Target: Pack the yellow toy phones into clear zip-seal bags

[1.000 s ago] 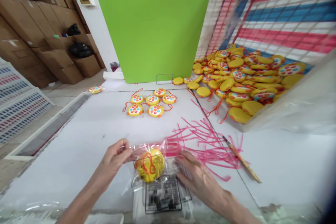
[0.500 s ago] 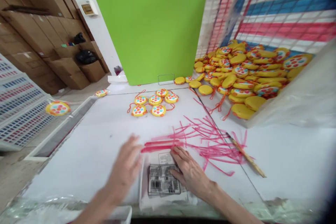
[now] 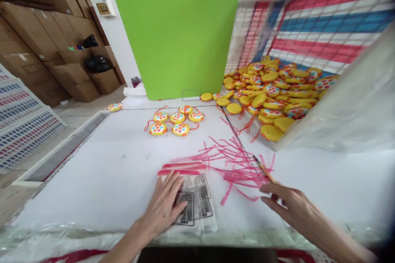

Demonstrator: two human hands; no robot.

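My left hand point(image 3: 165, 203) lies flat, fingers apart, on a stack of clear plastic bags point(image 3: 197, 199) with black printed labels and pink sealing strips, near the table's front edge. My right hand point(image 3: 290, 205) hovers open to the right of the bags, next to a wooden stick point(image 3: 264, 169) and a scatter of pink peel-off strips point(image 3: 234, 158). Neither hand holds anything. Several yellow round toys with coloured buttons and orange cords point(image 3: 175, 121) sit in a group farther back on the white table point(image 3: 92, 172).
A big heap of the same yellow toys point(image 3: 271, 94) fills a striped sack at the back right. A green board point(image 3: 182, 37) stands upright at the table's far edge. Cardboard boxes point(image 3: 46, 37) and a white crate point(image 3: 21, 123) stand at the left. One toy point(image 3: 114, 107) lies by the table's left rim.
The bagged yellow toy held a second ago is gone from my hands. My left hand came down onto the bag stack, and my right hand moved off to the right.
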